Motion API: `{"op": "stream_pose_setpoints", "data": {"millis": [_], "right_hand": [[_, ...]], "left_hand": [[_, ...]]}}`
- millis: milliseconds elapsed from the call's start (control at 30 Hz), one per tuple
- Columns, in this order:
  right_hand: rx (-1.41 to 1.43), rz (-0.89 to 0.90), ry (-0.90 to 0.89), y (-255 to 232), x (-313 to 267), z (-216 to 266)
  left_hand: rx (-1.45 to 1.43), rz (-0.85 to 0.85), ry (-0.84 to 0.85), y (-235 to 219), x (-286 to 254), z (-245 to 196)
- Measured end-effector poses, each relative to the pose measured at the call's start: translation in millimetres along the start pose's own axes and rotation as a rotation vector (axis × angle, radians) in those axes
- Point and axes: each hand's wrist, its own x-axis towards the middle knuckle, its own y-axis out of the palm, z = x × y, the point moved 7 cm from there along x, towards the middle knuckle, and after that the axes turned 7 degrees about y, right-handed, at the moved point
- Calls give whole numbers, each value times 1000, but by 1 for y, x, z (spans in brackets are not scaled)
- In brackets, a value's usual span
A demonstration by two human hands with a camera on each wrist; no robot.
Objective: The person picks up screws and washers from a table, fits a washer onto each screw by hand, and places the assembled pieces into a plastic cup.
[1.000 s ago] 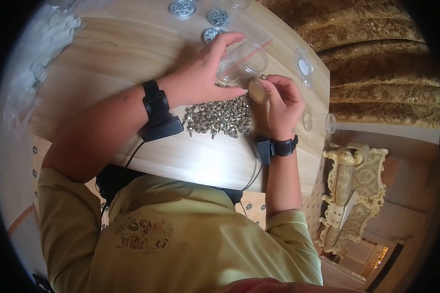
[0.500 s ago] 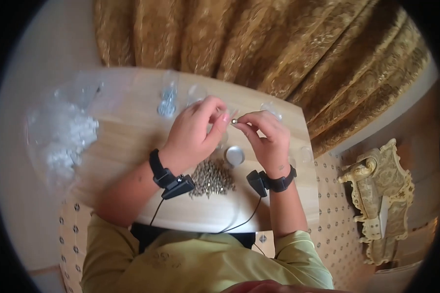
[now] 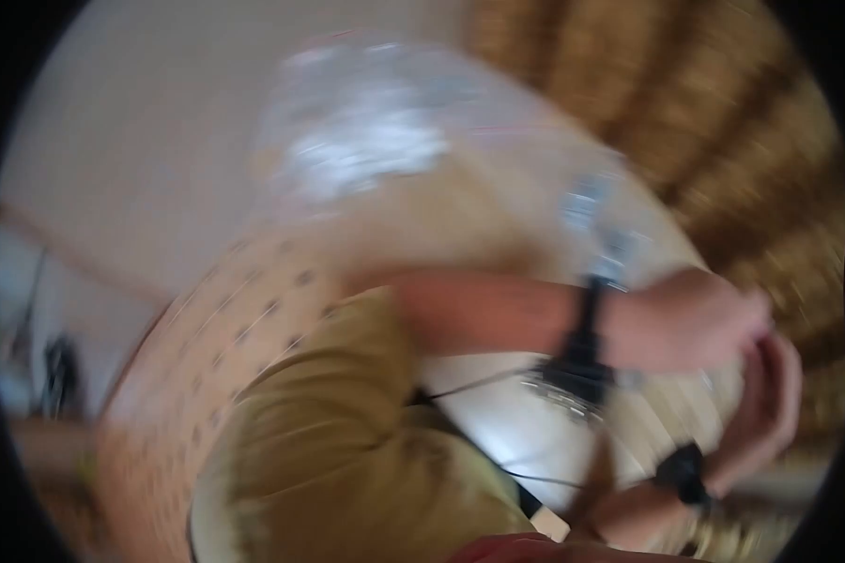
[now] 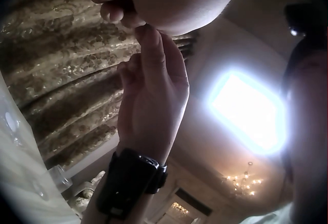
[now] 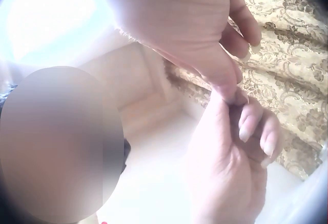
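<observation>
My left hand [image 3: 690, 319] and right hand [image 3: 765, 403] are raised together beyond the table's right side, blurred in the head view. In the left wrist view the right hand [image 4: 154, 90] points upward, its thumb and index fingertips meeting the left hand [image 4: 184, 1]. The right wrist view shows the left hand [image 5: 225, 167] below, other fingers curled, its thumb tip against the fingertips of the right hand [image 5: 179, 18]. Between these pinching fingertips a small metal piece is almost wholly hidden. Below the left wrist, metal fasteners [image 3: 573, 403] lie heaped and blurred on the table.
A clear bag of white pieces [image 3: 366, 155] lies at the table's far left. Containers of silvery hardware [image 3: 587, 202] stand beyond the left forearm. Patterned curtains [image 4: 61, 44] hang behind the table. A clear round container [image 4: 59, 178] sits near the table edge.
The head view has swung left, so hands and table appear farther right. Both hands have risen from over the table with fingertips together. The small metal piece seen in the right fingertips is now covered.
</observation>
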Motion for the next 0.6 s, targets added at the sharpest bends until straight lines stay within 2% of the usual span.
{"op": "stream_pose_setpoints", "data": {"millis": [33,67,100,133,167,233,300,333,367,400,433,533,600], "right_hand": [[60,39,-46,3,3,-14],[-69,90,-86,7,3,-25],[-60,122,-29,11,9,-40],[-24,153,142,17,10,-41],[90,24,-126,20,11,33],[173,144,183,19,8,-50],[288,166,222,17,8,-44],[156,50,226,8,4,-32],[189,132,75,10,6,-19],[121,168,13,6,4,-5],[104,132,27,8,2,15],[152,145,-156,12,8,35],[122,201,-173,9,12,32]], "left_hand": [[69,-86,106,2,-3,2],[115,-105,114,0,-7,3],[130,-115,145,-3,-8,3],[154,-120,112,-5,-10,9],[164,-117,137,-3,-7,10],[159,-132,175,-3,-8,10],[311,-33,422,-5,-13,-4],[157,6,300,-10,-11,1],[-17,59,198,-13,-10,0],[-85,118,89,-16,-9,-2],[-158,194,-7,-15,-11,-2],[-124,138,24,-10,-13,2],[-62,98,75,-7,-13,2]]}}
